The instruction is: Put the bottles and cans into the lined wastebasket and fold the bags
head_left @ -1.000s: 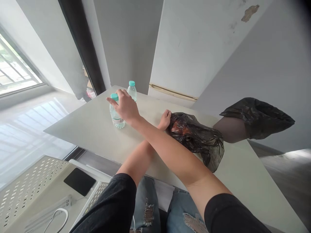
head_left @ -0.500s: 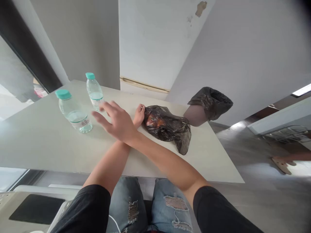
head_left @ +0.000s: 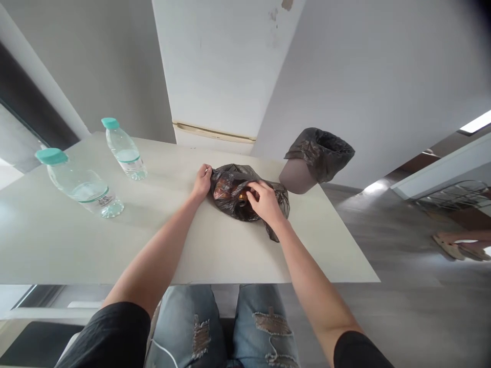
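A crumpled dark plastic bag [head_left: 245, 212] lies on the white table [head_left: 153, 255], and orange-brown contents show through and at its opening. My left hand [head_left: 202, 181] grips the bag's left edge with closed fingers. Over the bag's right half, my right hand [head_left: 264, 200] pinches the plastic beside the opening, where an orange, shiny thing shows; what exactly the contents are I cannot make out.
Two clear bottles with teal caps, a nearer bottle [head_left: 86, 189] and a farther bottle [head_left: 125, 153], stand at the left. A bag-lined bin [head_left: 297, 176] is at the table's far right corner. Behind is a white fridge [head_left: 226, 71]. A person's foot [head_left: 448, 248] shows at right.
My right hand has swung from the left, near the bottles, across to the bag, uncrossing my arms. The bag's opening is now spread and shows more orange. My left hand stays on the bag.
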Motion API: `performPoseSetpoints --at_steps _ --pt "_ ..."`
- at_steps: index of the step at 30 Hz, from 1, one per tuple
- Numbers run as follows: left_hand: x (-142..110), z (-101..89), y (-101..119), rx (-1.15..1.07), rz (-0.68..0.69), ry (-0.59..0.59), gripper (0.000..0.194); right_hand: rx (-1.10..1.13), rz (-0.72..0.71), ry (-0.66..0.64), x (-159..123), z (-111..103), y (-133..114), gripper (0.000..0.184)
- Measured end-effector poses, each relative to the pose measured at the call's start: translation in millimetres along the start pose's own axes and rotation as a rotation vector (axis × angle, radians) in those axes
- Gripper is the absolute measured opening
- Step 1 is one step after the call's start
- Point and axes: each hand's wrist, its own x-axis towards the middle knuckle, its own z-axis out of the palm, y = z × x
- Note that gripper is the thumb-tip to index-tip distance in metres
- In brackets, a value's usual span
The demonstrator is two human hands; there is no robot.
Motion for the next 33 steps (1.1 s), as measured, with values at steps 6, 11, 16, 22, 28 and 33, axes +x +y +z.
performPoseSetpoints --at_steps 6,11,16,22,28,33 --pt "0 -0.4 -7 0.010 -0.003 -0.083 0.038 0.027 -0.194 -0.102 -8 14 18 0.043" --pt "-1 -1.0 -10 0.004 -0.027 -0.169 0.047 0.004 -0.168 -0.183 -9 31 20 0.059" --pt "-4 1.5 -3 0.012 -0.038 -0.245 0.045 -0.044 -0.073 -0.143 -2 47 21 0.056" --pt "-7 6.2 7 0.024 -0.044 -0.228 0.046 -0.016 0.003 -0.001 0 47 23 0.056" --pt "-7 6.3 5 0.054 -0.030 -0.195 0.045 0.174 0.048 0.210 -6 25 26 0.039" --pt "-8 4.4 3 0.100 -0.018 -0.204 0.045 0.498 0.017 0.386 -13 14 25 0.043"
